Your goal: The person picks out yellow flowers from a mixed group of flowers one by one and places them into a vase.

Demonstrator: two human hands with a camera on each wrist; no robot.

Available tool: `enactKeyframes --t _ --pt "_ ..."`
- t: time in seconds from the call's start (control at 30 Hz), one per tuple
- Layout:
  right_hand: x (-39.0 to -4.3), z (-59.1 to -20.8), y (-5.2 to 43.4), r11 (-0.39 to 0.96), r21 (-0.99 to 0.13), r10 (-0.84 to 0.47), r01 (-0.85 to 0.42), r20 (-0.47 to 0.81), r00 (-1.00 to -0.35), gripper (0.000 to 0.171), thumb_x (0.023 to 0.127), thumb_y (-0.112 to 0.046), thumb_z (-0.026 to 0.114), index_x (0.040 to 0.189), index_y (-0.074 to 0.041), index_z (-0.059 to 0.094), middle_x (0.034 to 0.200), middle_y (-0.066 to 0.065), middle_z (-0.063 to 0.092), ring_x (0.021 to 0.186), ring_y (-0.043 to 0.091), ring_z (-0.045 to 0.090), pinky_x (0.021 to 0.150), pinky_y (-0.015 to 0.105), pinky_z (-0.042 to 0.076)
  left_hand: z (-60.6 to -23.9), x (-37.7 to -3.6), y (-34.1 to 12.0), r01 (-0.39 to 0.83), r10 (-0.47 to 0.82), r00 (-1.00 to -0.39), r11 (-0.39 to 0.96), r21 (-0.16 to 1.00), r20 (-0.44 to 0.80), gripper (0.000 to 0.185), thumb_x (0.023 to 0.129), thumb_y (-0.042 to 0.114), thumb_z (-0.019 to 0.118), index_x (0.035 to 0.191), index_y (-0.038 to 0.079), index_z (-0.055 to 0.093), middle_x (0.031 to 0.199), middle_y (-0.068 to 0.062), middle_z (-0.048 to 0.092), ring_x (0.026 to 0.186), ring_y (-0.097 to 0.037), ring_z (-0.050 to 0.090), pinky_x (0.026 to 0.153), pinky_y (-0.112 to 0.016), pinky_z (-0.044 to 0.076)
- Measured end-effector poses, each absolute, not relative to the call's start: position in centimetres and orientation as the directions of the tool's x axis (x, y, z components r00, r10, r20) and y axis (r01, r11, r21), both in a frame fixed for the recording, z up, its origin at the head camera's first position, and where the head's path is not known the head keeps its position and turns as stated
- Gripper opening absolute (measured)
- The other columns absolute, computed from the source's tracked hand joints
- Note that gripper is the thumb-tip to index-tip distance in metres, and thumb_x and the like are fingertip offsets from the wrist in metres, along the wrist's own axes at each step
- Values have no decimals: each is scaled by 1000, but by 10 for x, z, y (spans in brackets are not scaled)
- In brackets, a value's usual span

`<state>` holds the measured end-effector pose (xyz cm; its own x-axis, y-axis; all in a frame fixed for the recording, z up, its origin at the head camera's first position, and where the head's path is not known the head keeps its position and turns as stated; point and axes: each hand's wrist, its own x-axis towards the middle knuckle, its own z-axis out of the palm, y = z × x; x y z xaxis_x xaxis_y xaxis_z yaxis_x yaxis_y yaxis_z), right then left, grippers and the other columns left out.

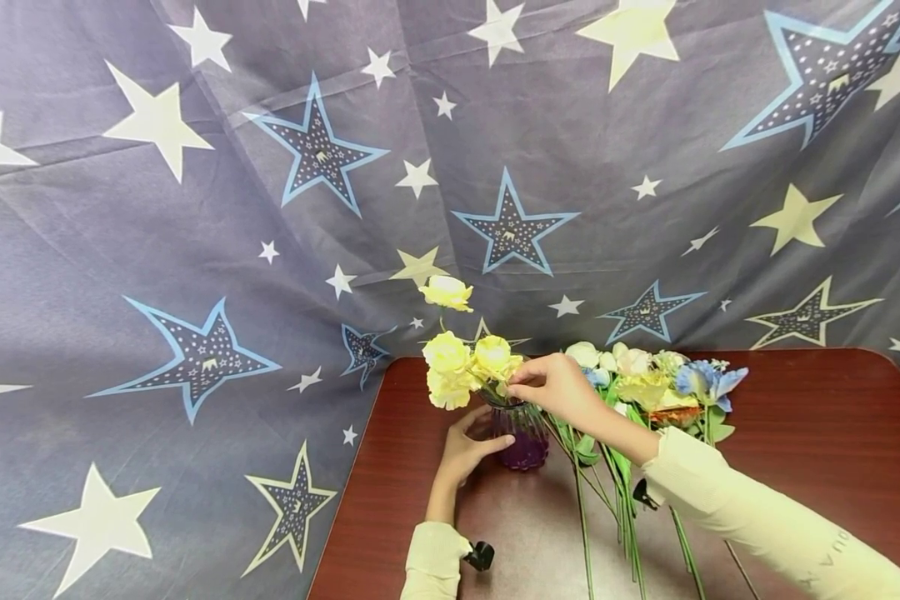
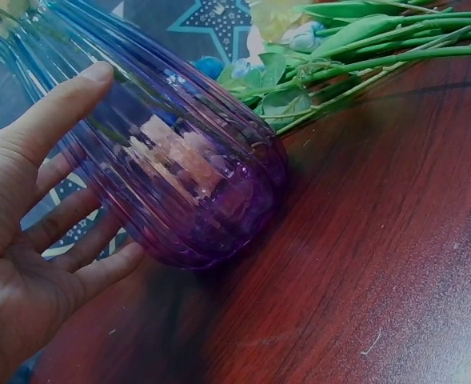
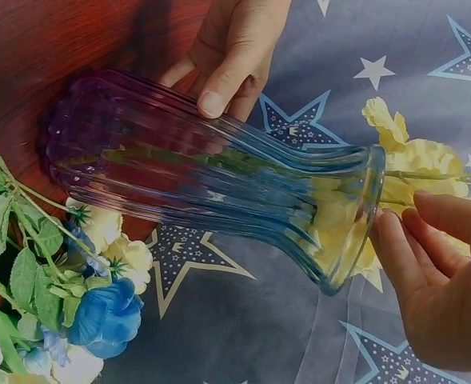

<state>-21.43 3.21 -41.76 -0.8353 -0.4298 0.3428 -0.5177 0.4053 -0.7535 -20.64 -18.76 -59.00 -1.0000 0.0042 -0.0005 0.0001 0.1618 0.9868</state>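
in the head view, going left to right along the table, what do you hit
left hand → purple glass vase holding yellow flowers → right hand at the vase's mouth → loose bunch of flowers lying on the table

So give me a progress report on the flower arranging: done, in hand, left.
Done: a yellow flower sprig already stands in the purple glass vase on the table. In hand: the left hand steadies the vase body, thumb and fingers against the glass, while the right hand is at the yellow stem by the rim. Left: a bundle of white, blue and orange flowers lies on the table beside the vase.
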Motion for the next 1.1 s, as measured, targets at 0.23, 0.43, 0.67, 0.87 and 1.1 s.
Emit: enactKeyframes --t 0.23,0.43,0.67,0.87,1.1 --pt "-213 -415 40 408 -775 -407 -483 319 -856 7 89 -10 78 94 -6 81 91 5 80 81 17 75 75 33 62 -590 -206 -186 25 4 -1000 137 990 25 68 77 12 89 138 5 60 129 -22 67 123 -39 63 101 -53 54" --pt "-215 -409 49 381 -785 -394 -488 339 -854 7 89 -8 78 94 -6 81 91 7 80 81 18 75 75 32 62 -591 -206 -187 23 2 -1000 143 989 23 66 77 14 89 137 7 62 129 -20 68 123 -39 63 101 -50 55" --pt "-219 -398 63 364 -798 -381 -480 343 -858 9 91 -9 75 98 -4 80 92 8 79 82 20 76 76 29 61 -592 -207 -188 7 -4 -1000 154 988 8 67 75 18 92 135 11 64 128 -16 70 122 -35 64 100 -45 56" --pt "-222 -388 76 354 -824 -369 -442 311 -876 12 93 -11 74 101 -4 79 94 11 79 84 23 76 74 22 59 -593 -206 -188 14 -8 -1000 167 986 16 65 75 18 91 135 12 65 126 -15 70 119 -31 66 97 -43 58" --pt "-225 -382 95 355 -857 -320 -373 263 -910 15 94 -14 74 105 -4 78 96 17 78 76 5 72 71 21 58 -593 -206 -188 5 -20 -1000 160 987 9 65 77 13 89 136 10 63 128 -18 69 121 -35 65 98 -47 57"
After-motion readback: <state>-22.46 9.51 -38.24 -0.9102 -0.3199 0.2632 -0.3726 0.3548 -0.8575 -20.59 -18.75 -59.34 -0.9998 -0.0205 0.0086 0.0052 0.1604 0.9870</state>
